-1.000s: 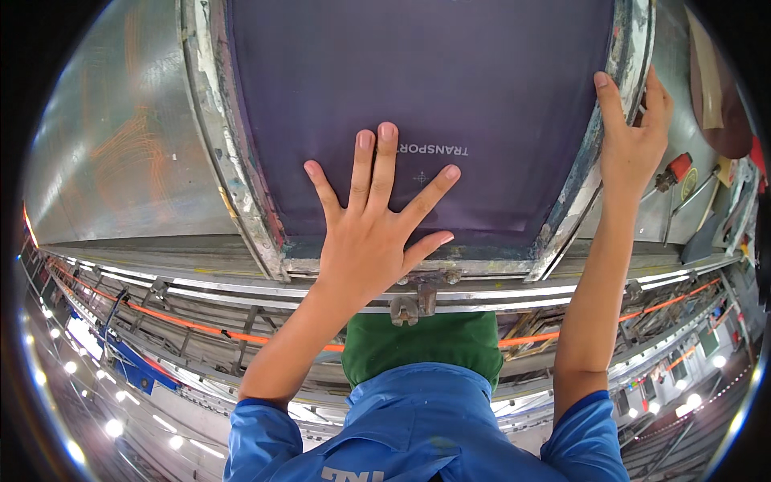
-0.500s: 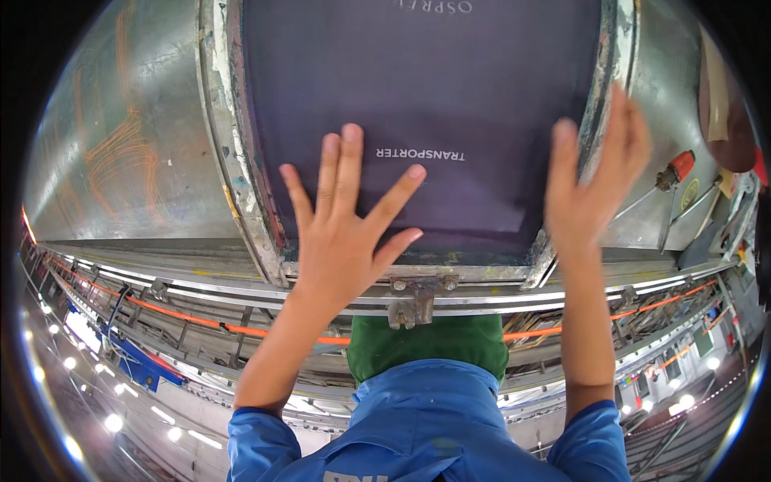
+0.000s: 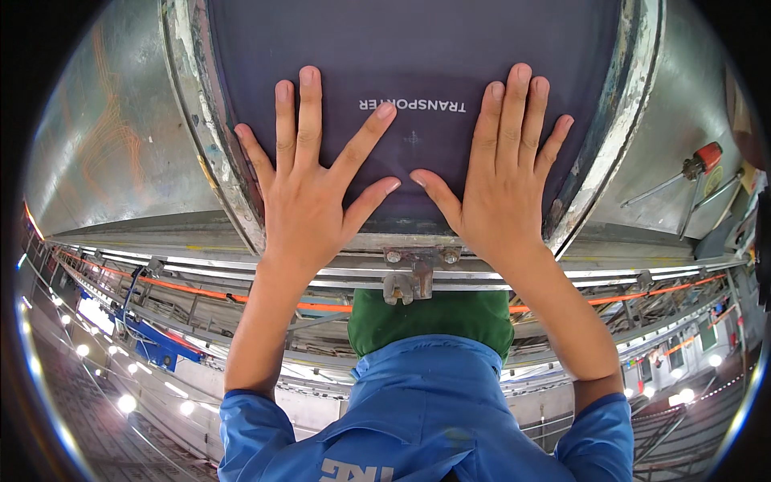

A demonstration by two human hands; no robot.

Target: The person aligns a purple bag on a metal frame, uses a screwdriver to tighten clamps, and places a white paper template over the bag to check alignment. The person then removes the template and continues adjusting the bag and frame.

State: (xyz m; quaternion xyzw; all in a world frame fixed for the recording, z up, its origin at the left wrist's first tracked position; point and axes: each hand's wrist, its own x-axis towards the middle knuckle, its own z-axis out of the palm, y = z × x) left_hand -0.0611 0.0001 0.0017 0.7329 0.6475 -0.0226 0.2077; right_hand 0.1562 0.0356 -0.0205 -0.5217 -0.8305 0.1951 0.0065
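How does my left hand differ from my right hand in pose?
The left hand has its index finger wide apart from its middle finger; the right hand has these two close together. The left hand's thumb points right, the right hand's left. Both show their backs, with fingers over the dark panel.

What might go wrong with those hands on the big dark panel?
The left hand and right hand lie spread on the dark panel, so pushing hard might smudge or shift it. The left little finger is close to the scuffed frame, which might scrape it. If the right hand swung outward, it might knock the red-handled screwdriver.
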